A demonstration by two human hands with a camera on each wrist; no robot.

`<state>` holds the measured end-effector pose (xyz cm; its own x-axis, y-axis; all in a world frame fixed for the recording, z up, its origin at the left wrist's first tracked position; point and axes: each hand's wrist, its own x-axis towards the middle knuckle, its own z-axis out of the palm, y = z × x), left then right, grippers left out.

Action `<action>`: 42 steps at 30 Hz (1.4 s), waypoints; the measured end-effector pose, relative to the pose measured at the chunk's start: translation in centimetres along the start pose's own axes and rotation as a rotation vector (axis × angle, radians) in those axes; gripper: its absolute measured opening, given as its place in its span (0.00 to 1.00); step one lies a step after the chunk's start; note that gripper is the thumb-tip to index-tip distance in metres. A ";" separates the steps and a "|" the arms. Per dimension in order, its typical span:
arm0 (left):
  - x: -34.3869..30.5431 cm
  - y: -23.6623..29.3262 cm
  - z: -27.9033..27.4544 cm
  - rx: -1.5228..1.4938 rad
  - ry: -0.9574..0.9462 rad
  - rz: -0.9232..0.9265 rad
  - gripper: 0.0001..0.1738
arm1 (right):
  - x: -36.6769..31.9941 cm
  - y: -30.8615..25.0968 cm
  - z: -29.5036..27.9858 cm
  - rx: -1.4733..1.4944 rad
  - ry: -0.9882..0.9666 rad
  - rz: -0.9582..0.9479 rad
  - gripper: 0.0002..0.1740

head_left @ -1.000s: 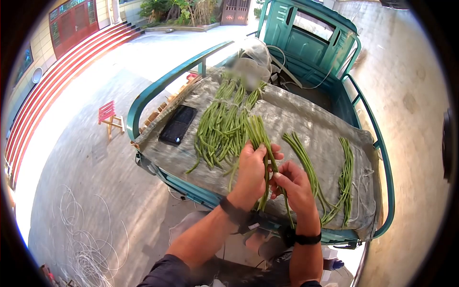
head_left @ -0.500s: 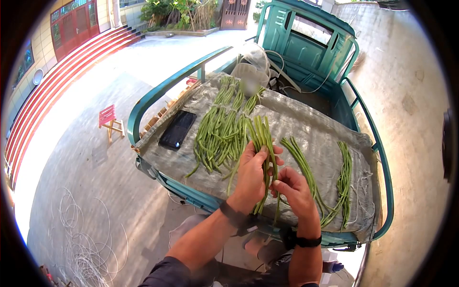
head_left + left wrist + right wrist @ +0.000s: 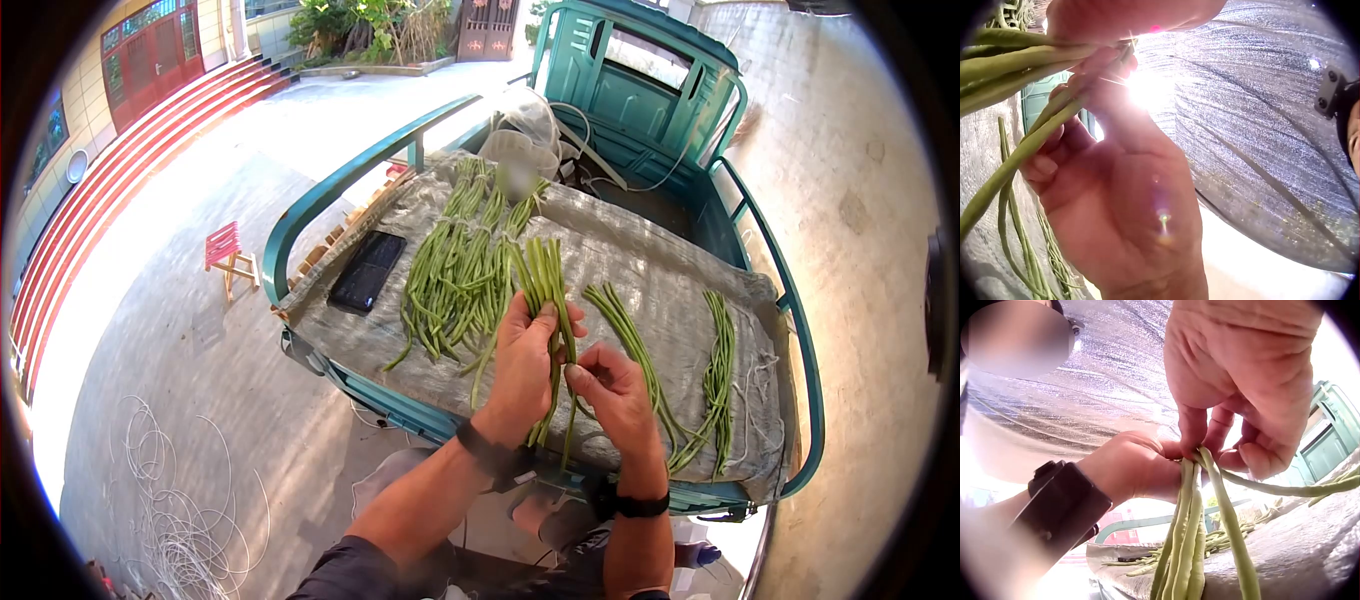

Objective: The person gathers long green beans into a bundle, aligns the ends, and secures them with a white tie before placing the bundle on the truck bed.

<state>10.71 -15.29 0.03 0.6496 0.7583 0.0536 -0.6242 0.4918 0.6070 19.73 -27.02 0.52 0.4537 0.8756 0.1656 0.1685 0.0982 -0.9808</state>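
Note:
The left hand (image 3: 524, 368) grips a bundle of long green beans (image 3: 541, 272), its thumb across them, above the near edge of the truck bed. Close on its right, the right hand (image 3: 618, 397) pinches a bean between thumb and fingertips. In the right wrist view the right hand (image 3: 1241, 381) holds beans at their upper part, while several pale green beans (image 3: 1188, 544) hang below the left hand (image 3: 1138, 467). The left wrist view shows the right hand (image 3: 1129, 206) with beans (image 3: 1022, 147) crossing its fingers.
On the grey sheet (image 3: 650, 270) lie a large bean pile (image 3: 460, 275), a loose row (image 3: 628, 330), a bundle at right (image 3: 718, 385) and a black phone (image 3: 368, 271). Green rails (image 3: 345, 180) flank the bed. A red stool (image 3: 230, 255) and tangled white string (image 3: 185, 530) are on the ground.
The right hand has risen slightly and moved in close beside the left hand. A bean hanging below it has swung leftward. The left hand keeps its grip on the bundle.

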 end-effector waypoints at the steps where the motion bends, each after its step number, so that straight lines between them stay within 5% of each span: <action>1: 0.0 0.0 0.0 -0.003 -0.006 0.010 0.13 | 0.0 0.1 0.1 0.003 0.011 0.001 0.07; 11: 0.0 0.1 0.1 0.040 0.027 0.037 0.06 | -0.1 -1.1 2.5 -0.457 0.285 -0.155 0.11; 17: -0.3 0.6 0.5 0.029 0.076 -0.050 0.06 | 0.1 -0.7 2.5 -0.610 0.275 -0.321 0.08; 23: -0.5 0.8 0.7 -0.036 0.082 -0.077 0.11 | -0.2 -1.6 3.3 -0.711 0.303 -0.245 0.08; 32: -0.2 0.7 0.2 -0.090 0.128 -0.063 0.14 | -0.2 -1.7 4.0 -0.759 0.279 -0.388 0.07; 35: 0.0 0.6 0.0 -0.122 0.116 -0.046 0.15 | -0.3 -2.0 4.1 -0.701 0.261 -0.328 0.08; 38: 0.3 0.6 -0.7 -0.194 0.060 -0.058 0.16 | -0.6 -2.4 3.8 -0.494 0.215 -0.063 0.09; 42: 0.4 0.9 -1.1 -0.303 0.025 -0.116 0.18 | -0.4 -1.4 3.2 -0.481 0.214 -0.015 0.12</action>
<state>9.96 -14.11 -0.26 0.7158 0.6979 -0.0237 -0.6497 0.6780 0.3438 16.57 -25.97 1.52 0.6080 0.7548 0.2460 0.5362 -0.1619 -0.8284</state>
